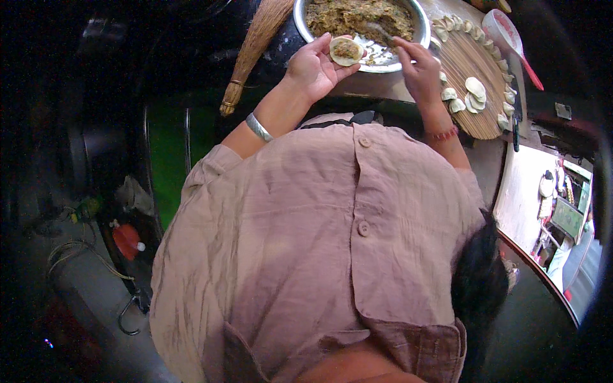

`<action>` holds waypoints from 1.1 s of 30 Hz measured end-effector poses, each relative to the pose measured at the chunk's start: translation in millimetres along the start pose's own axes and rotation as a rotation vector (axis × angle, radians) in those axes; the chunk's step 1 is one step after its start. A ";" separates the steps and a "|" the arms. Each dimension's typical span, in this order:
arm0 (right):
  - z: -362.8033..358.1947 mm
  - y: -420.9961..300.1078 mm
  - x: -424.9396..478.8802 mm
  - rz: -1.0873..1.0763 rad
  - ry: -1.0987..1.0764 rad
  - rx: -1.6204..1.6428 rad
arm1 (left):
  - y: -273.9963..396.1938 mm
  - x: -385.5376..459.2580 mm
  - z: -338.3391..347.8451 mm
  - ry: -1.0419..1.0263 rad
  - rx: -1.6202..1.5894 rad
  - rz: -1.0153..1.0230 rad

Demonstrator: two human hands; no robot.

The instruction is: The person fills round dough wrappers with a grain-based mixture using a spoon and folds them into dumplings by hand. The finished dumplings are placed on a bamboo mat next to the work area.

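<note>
A round dough wrapper (353, 60) lies across the fingers of my left hand (313, 67), with a mound of filling (345, 49) on its middle. My right hand (421, 67) grips the handle of a metal spoon (380, 30), whose bowl end is at the filling in the basin. That metal basin (426, 33) holds a chopped brownish-green filling mix (354, 16), and its near inner wall is partly bare. Right of my right hand sits a round slatted board (467, 57), ringed by folded dumplings (449, 94). A few flat wrappers (475, 89) are stacked on it.
A straw broom (256, 48) lies left of the basin. At the far right is a white ladle-like scoop (503, 28) with a red handle. A black-handled utensil (516, 134) rests by the board's near edge. The counter's front edge runs just before my body.
</note>
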State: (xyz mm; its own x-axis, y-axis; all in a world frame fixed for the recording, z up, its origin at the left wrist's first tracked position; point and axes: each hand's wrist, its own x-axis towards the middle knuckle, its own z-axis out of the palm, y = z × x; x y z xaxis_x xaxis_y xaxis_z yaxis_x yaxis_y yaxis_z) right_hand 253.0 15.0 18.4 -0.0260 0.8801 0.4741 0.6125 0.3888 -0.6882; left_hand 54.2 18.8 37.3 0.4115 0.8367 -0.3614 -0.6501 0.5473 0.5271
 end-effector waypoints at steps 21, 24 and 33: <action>0.6 -44.7 -11.1 0.836 -0.461 1.242 | 3.8 -8.0 15.6 -0.291 0.259 -0.287; 8.2 -38.7 -16.5 0.855 -0.395 1.261 | -0.4 -6.7 13.1 -0.245 0.261 -0.268; 5.1 -38.2 -16.7 1.002 -0.233 1.520 | -3.5 -25.6 8.5 -0.269 1.436 0.531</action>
State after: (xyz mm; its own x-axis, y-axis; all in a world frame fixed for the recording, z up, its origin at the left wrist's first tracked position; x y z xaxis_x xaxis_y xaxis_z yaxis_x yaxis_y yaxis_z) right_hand 226.0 -13.2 33.9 -0.3214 0.8734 -0.3659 -0.6931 -0.4803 -0.5376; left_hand 51.3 -4.4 51.3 0.5416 0.8254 0.1595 0.3182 -0.3769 0.8699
